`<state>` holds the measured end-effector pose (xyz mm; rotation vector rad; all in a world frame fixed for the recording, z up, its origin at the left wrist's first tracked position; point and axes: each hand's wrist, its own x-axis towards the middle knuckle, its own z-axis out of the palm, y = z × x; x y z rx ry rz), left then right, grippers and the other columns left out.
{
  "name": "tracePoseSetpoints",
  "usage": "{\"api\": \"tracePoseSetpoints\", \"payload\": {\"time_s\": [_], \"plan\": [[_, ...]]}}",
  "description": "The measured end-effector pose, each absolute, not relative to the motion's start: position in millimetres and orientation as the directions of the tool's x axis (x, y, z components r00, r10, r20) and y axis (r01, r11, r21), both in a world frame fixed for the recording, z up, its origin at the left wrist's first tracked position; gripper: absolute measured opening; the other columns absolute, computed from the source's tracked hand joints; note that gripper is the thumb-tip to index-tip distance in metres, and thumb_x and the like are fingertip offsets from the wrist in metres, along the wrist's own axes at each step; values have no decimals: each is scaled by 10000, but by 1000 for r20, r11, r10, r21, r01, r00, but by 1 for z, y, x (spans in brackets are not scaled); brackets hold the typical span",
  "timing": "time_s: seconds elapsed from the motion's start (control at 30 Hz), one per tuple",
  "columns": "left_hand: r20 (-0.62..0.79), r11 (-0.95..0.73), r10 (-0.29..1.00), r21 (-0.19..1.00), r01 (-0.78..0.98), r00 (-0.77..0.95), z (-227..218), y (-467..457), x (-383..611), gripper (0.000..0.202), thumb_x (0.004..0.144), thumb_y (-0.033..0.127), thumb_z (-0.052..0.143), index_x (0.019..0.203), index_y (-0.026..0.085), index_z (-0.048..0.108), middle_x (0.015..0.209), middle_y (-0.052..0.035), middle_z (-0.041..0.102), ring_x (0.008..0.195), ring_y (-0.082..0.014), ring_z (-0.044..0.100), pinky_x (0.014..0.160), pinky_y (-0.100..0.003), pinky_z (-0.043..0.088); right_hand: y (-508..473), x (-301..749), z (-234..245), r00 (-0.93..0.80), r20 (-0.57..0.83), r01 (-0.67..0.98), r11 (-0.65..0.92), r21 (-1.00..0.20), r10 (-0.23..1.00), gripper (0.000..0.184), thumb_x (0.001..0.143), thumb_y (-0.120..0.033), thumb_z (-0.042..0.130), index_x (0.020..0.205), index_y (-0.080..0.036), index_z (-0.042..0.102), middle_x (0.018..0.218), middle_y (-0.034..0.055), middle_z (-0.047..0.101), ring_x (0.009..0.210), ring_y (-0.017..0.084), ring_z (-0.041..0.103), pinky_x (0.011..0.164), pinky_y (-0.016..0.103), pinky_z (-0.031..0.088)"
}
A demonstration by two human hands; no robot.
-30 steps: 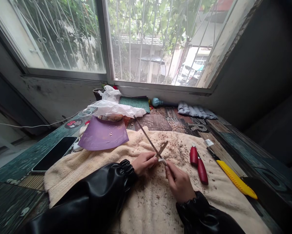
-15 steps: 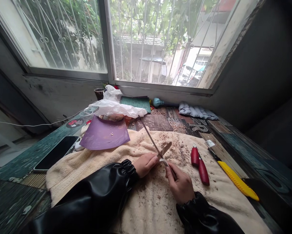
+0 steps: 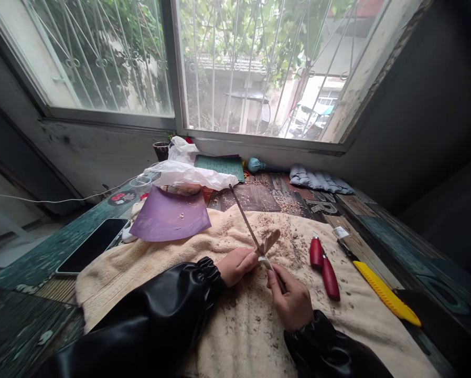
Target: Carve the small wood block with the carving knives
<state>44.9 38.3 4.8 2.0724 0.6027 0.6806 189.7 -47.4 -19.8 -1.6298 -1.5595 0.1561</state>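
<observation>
My left hand (image 3: pixel 238 265) is closed on a small carved wooden piece (image 3: pixel 271 240), whose pale brown end sticks out past the fingertips to the upper right. My right hand (image 3: pixel 290 295) wraps the pale, wrapped-looking handle of a long thin file (image 3: pixel 245 218). The dark shaft slants up and left across the wooden piece, by the left fingertips. Whether it touches the wood is hard to make out. Both hands are above a beige towel (image 3: pixel 117 268) scattered with wood shavings. Two red-handled tools (image 3: pixel 330 278) lie right of my right hand, one handle overlapping the other.
A yellow-handled tool (image 3: pixel 387 294) lies at the towel's right edge. Purple sandpaper (image 3: pixel 170 215) and a phone (image 3: pixel 94 247) are on the left. Behind stand a white plastic bag (image 3: pixel 198 175), green sandpaper sheets (image 3: pixel 220 167) and a grey padded roll (image 3: pixel 320 181) under the barred window.
The file's tip has swung slightly to the right, and its shaft is a little steeper. Both hands keep their grips in nearly the same place. The whole view has shifted slightly.
</observation>
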Motion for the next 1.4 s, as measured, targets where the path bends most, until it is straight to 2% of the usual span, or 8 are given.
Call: {"api": "tracePoseSetpoints", "payload": {"time_s": [0.2,0.47,0.67,0.93,1.03,1.13,1.23,1.4], "plan": [[229,-472,613,874,118,756,4,37,46,475,881,363,171,706,145,554,637,-23,481,590,-124,418,594,-258,322,-45,186,-19,246,441,748,120,-652,863,320,807,-352,406,926,-141,616,742,60,669,646,151,616,629,226,467],[143,-268,639,963,44,756,-2,41,48,402,876,395,223,777,124,504,663,-37,570,605,-115,498,605,-236,392,-42,183,-12,306,471,703,138,-698,827,294,800,-367,423,910,-157,597,685,37,635,574,129,576,541,209,447],[114,-109,679,993,-53,725,-7,43,48,346,840,443,321,808,134,471,650,-30,565,582,-121,527,552,-234,411,-39,191,-13,394,294,537,42,-843,871,354,784,-445,429,913,-150,575,572,-11,519,475,91,474,448,187,389],[240,-246,767,967,-72,595,1,40,43,324,794,420,450,713,110,502,601,-4,513,540,-79,457,515,-199,354,-36,193,-11,457,227,374,46,-926,860,422,726,-524,470,857,-139,583,528,-30,473,423,68,397,392,183,321],[221,-210,795,974,-86,565,0,40,43,349,790,414,464,934,100,513,620,4,505,544,-81,466,514,-200,363,-37,190,-9,488,264,385,66,-921,832,423,726,-527,465,834,-141,600,510,-29,472,422,69,398,396,185,317],[203,-169,821,979,-112,534,-4,40,44,518,786,395,485,1212,145,329,639,19,501,549,-83,479,516,-200,366,-39,190,-8,497,280,392,76,-917,821,422,731,-523,457,847,-145,605,505,-32,470,416,68,393,396,188,316],[202,-164,829,979,-118,522,-6,39,44,537,792,383,480,1236,175,260,613,36,492,534,-77,470,508,-192,351,-39,190,-7,495,290,398,83,-914,819,414,734,-515,459,856,-147,604,504,-32,468,421,71,399,399,189,319],[194,-151,828,981,-125,526,-8,38,46,469,793,393,470,1179,189,299,589,47,483,501,-69,449,472,-179,319,-40,189,-4,474,284,407,79,-910,833,389,742,-498,459,848,-149,596,518,-30,461,435,72,398,397,184,315]]}}
